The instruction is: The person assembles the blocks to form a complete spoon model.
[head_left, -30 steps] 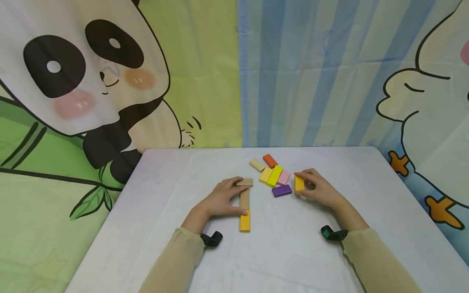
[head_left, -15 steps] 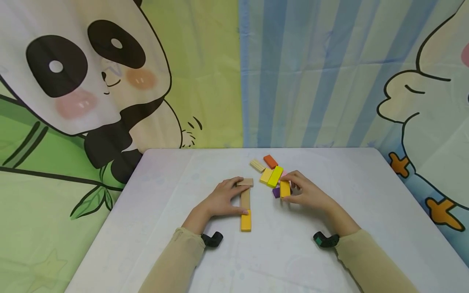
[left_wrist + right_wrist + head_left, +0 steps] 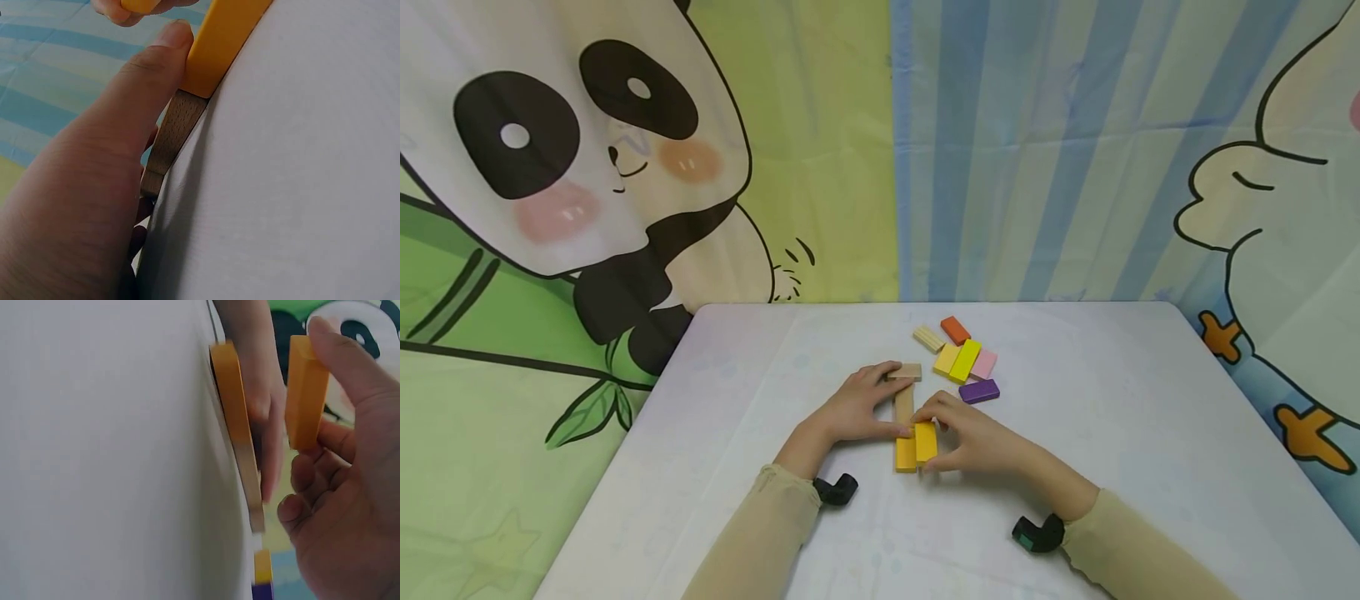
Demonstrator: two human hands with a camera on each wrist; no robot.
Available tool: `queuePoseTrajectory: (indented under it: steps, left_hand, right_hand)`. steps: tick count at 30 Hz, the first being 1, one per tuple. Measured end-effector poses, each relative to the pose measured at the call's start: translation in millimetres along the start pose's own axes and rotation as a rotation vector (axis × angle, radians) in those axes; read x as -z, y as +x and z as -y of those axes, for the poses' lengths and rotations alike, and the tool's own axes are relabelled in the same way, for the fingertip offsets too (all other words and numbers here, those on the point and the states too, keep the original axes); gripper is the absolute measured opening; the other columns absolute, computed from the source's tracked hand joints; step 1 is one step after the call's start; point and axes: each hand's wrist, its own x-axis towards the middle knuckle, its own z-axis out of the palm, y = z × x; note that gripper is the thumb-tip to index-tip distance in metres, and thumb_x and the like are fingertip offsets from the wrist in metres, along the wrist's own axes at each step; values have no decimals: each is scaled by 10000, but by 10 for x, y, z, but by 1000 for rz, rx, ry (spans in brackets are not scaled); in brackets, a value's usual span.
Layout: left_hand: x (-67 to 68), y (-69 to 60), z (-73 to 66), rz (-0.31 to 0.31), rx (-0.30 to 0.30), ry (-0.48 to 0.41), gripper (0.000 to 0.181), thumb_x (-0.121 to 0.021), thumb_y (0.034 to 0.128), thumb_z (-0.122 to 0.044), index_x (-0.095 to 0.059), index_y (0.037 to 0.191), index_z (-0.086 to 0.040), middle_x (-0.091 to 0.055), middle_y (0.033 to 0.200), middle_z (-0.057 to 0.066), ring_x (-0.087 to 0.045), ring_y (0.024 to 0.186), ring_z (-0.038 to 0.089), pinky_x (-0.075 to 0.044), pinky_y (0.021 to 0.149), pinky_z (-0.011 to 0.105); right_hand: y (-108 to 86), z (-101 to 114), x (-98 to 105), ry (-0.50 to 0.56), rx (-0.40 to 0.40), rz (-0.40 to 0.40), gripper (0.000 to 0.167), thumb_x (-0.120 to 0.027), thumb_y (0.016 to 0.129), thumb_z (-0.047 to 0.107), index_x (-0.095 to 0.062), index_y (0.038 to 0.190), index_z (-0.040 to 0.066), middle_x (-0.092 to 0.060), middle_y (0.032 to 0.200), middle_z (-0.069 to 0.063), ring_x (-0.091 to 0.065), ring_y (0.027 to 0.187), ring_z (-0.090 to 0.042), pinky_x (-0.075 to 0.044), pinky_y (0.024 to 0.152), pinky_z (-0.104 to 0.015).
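On the table, a yellow-orange block (image 3: 906, 457) lies end to end with a long wooden block (image 3: 903, 406), and a second wooden block (image 3: 911, 372) lies crosswise at the far end. My left hand (image 3: 850, 410) rests along this row, its thumb touching near the yellow-wood joint and its fingers by the crosswise block. In the left wrist view the straight thumb lies against the row's yellow block (image 3: 226, 47). My right hand (image 3: 981, 439) pinches another yellow-orange block (image 3: 927, 443) by its ends, just right of the row's near end; the right wrist view shows this block (image 3: 306, 394) raised off the table.
Beyond the hands lie a purple block (image 3: 979, 391), a pink one (image 3: 983, 364), a bright yellow one (image 3: 964, 362) overlapping a paler yellow one (image 3: 945, 358), a ridged wooden piece (image 3: 928, 337) and an orange-red block (image 3: 955, 330). A printed curtain hangs behind the table.
My right hand has carried its yellow-orange block left and nearer to me, from beside the loose blocks to the row. The left hand has stayed in place.
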Motion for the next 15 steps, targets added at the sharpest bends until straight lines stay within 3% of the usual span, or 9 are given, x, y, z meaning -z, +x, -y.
queuePoseTrajectory:
  steps: [7, 11, 15]
  left_hand:
    - [5, -2, 6, 1, -11, 17, 899, -515, 751, -863, -293, 1525, -463, -218, 1628, -65, -266, 1472, 255, -251, 1189, 534]
    - [16, -8, -12, -3, -20, 11, 894, -539, 763, -839, -303, 1529, -442, -219, 1630, -57, -265, 1474, 261, -249, 1189, 538]
    - [26, -15, -29, -1, -14, 3, 896, -544, 765, -836, -306, 1530, -436, -214, 1632, -61, -259, 1477, 259, -244, 1190, 537]
  right_hand:
    - [-2, 149, -272, 2, 47, 62, 640, -763, 794, 563, -582, 1301, 217, -505, 1273, 109, -473, 1192, -62, -435, 1080, -329]
    - [-25, 145, -352, -39, 105, 51, 638, -750, 793, 587, -585, 1289, 221, -508, 1303, 102, -444, 1285, -110, -409, 1114, -362]
    - [-23, 111, -396, -77, 188, 41, 635, -751, 784, 600, -586, 1268, 223, -524, 1289, 98, -449, 1261, -119, -420, 1086, -345]
